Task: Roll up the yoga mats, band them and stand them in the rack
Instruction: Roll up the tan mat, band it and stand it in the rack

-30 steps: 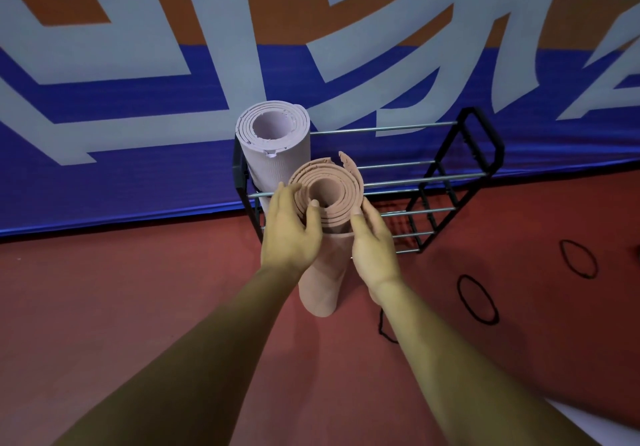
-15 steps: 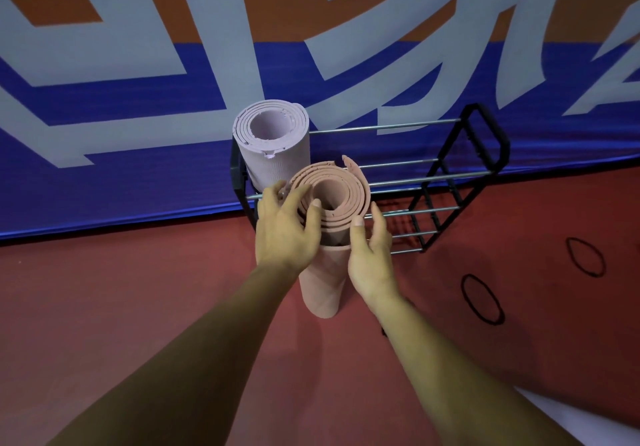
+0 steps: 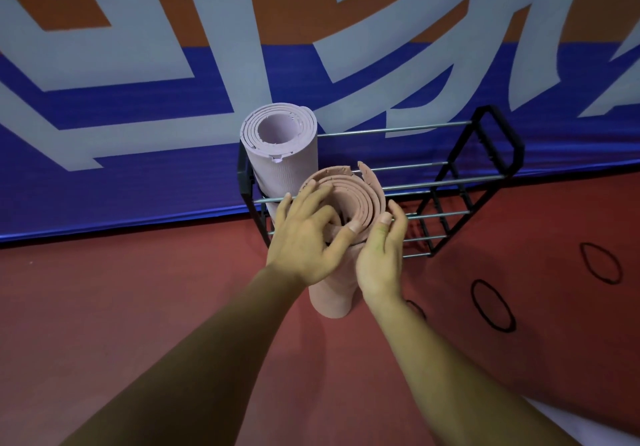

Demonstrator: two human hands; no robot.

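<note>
Done: lilac yoga mat [image 3: 280, 147] rolled, upright in the wire rack [image 3: 498, 140] | In hand: pink yoga mat [image 3: 360, 199] rolled, upright on the floor just before the rack; left hand [image 3: 304, 234] grips its top rim, right hand [image 3: 381, 251] clasps its side | Left: racking it; its band unclear; black bands [image 3: 493, 305] lie nearby

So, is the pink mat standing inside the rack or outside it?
Outside. The pink mat stands on the red floor in front of the rack; only the purple mat is inside.
</note>
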